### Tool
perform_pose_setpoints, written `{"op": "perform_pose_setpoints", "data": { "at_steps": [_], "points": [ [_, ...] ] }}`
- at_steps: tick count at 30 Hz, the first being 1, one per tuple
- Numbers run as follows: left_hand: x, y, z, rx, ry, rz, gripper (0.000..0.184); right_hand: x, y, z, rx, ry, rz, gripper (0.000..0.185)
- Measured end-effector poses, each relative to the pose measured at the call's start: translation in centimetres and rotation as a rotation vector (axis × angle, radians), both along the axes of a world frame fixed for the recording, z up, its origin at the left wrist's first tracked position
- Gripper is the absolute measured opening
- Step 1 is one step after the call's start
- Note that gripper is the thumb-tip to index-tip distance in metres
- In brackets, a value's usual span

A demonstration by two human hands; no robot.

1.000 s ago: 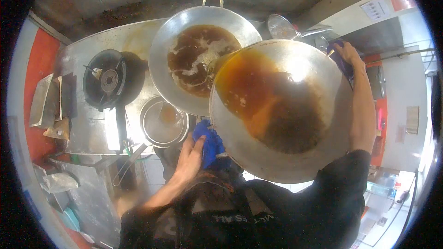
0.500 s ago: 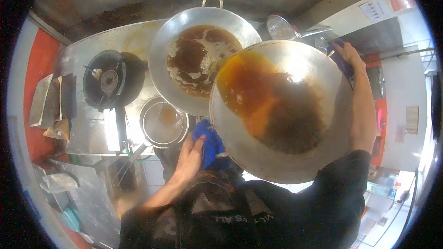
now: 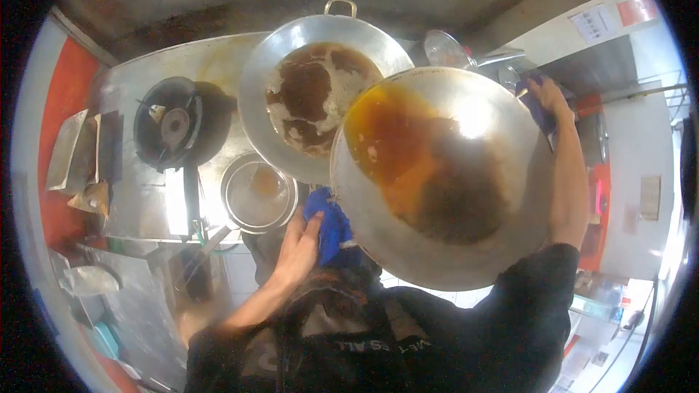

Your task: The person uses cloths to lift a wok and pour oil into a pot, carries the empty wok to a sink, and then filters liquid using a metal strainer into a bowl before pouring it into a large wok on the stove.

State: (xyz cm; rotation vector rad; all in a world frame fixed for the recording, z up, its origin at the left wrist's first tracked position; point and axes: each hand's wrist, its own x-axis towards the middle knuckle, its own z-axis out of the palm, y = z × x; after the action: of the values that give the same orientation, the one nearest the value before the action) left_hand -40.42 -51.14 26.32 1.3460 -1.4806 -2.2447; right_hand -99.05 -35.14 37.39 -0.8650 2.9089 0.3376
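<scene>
I see left hand [image 3: 297, 244] curled round blue cloth [image 3: 329, 231] at near-left rim of tilted wok [image 3: 429, 262], brown liquid [image 3: 397, 138] pooled toward its far-left lip, right hand [image 3: 551, 96] gripping purple cloth [image 3: 534, 107] at far-right rim; strainer [image 3: 258, 196] by near edge of counter [image 3: 125, 207], burner [image 3: 173, 127] toward left edge, pan [image 3: 254, 109] by back edge, wok overlapping it.

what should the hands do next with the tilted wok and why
Probably tip the tilted wok slightly further toward the back wok: brown liquid lies pooled at the side overlapping that one, and the left hand, with a blue cloth, and right hand, with a dark cloth, seem to steady opposite sides.
</scene>
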Motion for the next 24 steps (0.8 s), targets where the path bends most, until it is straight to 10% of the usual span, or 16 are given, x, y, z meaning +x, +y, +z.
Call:
{"op": "perform_pose_setpoints", "data": {
  "at_steps": [24],
  "points": [
    [0.5,-7.9,0.5,-0.01,0.018,0.269,0.061,3.9,1.0,-1.2,-0.23,0.084,-0.111,0.066]
  ]
}}
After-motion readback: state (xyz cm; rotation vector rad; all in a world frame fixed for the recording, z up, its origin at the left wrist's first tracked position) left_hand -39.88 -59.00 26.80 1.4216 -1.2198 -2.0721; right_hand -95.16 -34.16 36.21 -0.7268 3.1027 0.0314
